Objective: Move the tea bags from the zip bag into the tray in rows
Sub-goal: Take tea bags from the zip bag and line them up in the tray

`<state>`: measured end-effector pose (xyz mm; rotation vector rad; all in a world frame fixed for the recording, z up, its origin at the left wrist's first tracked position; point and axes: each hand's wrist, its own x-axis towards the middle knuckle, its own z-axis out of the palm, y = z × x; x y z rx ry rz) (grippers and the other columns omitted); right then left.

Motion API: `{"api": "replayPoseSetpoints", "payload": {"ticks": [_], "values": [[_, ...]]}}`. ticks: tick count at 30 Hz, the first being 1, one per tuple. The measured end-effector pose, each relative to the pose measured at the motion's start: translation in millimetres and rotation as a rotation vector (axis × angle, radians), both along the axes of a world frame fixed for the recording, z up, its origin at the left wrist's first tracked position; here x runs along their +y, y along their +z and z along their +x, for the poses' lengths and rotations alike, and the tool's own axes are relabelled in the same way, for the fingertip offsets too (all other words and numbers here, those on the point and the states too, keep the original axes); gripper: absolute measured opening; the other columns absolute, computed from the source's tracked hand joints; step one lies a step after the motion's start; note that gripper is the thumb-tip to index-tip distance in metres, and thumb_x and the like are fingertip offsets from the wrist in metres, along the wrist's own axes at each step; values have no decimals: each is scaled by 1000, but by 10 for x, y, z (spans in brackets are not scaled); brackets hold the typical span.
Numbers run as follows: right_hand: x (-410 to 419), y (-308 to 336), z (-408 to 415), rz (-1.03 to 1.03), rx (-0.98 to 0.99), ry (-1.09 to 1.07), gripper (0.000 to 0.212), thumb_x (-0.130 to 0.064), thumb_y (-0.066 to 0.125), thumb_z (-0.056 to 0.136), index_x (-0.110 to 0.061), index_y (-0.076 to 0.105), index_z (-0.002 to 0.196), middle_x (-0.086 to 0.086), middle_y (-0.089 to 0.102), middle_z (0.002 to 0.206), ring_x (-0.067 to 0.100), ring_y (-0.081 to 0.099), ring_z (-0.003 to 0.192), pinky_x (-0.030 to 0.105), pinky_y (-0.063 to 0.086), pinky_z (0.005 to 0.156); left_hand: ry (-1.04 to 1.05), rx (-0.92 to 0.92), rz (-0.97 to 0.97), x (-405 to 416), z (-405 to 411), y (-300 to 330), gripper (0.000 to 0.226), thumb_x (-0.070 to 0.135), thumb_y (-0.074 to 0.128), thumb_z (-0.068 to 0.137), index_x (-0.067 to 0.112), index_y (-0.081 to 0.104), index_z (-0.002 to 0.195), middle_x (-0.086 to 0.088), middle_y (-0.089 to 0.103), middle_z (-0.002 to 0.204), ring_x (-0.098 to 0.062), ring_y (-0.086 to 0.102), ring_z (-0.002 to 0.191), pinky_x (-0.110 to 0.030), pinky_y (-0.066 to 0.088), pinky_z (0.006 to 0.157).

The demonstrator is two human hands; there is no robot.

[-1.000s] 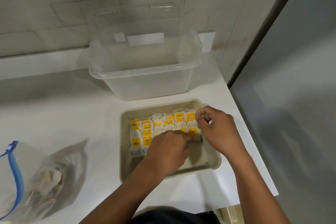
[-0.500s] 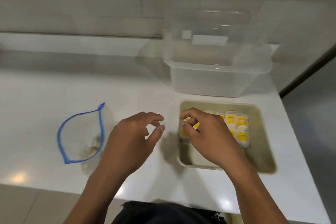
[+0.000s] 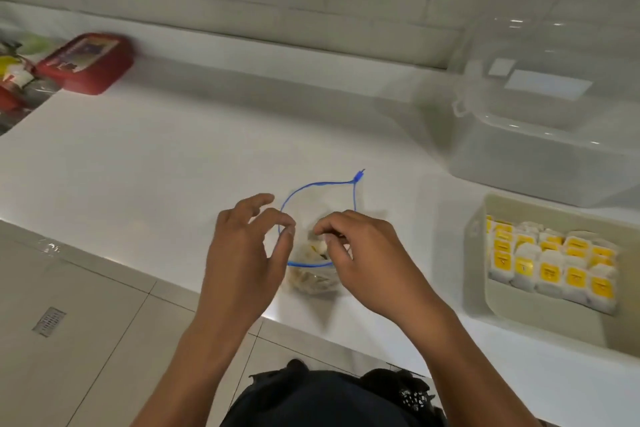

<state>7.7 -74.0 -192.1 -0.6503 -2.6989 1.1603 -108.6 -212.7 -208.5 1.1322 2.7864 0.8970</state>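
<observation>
— Hands?
— Left hand (image 3: 242,250) pinches the zip bag (image 3: 317,236) rim; right hand (image 3: 363,253) reaches in, fingers curled, grasp unclear.
— Farther off?
— Tea bags (image 3: 550,263) stand in rows in the tray (image 3: 498,305), right.

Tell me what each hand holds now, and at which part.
The left hand pinches the zip bag at its blue rim. Whether the right hand holds anything cannot be told.

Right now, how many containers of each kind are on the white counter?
Clear zip bag with blue seal: 1
Beige plastic tray: 1
Clear plastic lidded bin: 1
Red plastic lidded box: 1
Total: 4
</observation>
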Motion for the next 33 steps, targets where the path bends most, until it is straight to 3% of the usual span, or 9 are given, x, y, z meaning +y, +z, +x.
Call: {"api": "replayPoseSetpoints", "payload": {"ticks": [3,5,7,10,16,21,26,29,33], "values": [[-115,-132,-213,206,-185,143,33,-3,45,95,-15,60,122,-2,54,127,16,49,119,20,41,93,-68,-137,-84,70,-82,-146,18,28,63,94,38,69,108,2,34,159,-27,49,126,-24,34,85],[-164,-167,-245,280,-362,174,34,-4,45,94,-12,58,124,5,53,125,24,52,116,28,43,92,-147,-182,-212,124,-95,-233,29,33,59,96,44,62,122,4,25,163,-24,52,126,-26,40,84],[-214,-201,-230,236,-541,193,34,-2,45,93,-12,58,123,10,56,119,29,58,105,35,49,85,-209,-182,-345,138,-111,-323,34,38,54,97,47,56,130,4,39,155,-22,57,121,-31,47,88],[-286,-327,-222,189,-657,173,30,-1,47,93,-12,59,118,8,56,111,24,56,87,32,47,73,-245,-157,-490,73,-123,-408,36,29,50,97,42,56,130,3,62,120,-20,60,105,-30,48,81],[-238,-637,-429,171,-538,-112,17,-10,54,91,-14,62,105,4,66,100,22,65,84,31,54,72,-214,-233,-424,-97,-91,-389,48,23,52,89,35,50,135,6,64,102,-17,62,87,-27,49,73],[-306,-728,-549,191,-526,-33,26,-25,55,89,-29,61,114,-5,65,105,20,65,91,29,48,67,-183,-225,-456,-147,-87,-336,39,30,47,92,30,49,131,3,65,106,-22,63,92,-33,52,78],[-349,-737,-575,254,-481,-112,14,-28,56,92,-19,65,98,0,67,97,24,64,87,31,50,72,-138,-260,-523,-158,-126,-482,26,23,43,96,18,53,119,-3,62,105,-24,62,93,-31,46,75],[-319,-711,-562,197,-430,-169,12,-30,56,93,-19,58,89,-2,63,90,24,63,86,30,47,69,-164,-285,-560,-137,-106,-544,29,15,42,95,14,46,124,-5,58,107,-27,61,96,-29,38,70],[-301,-542,-510,185,-337,-189,13,-29,54,97,-21,47,89,-2,57,87,23,58,86,31,45,71,-142,-303,-506,-5,-134,-534,44,11,45,93,15,41,137,-9,63,107,-30,63,95,-32,43,71]]}}
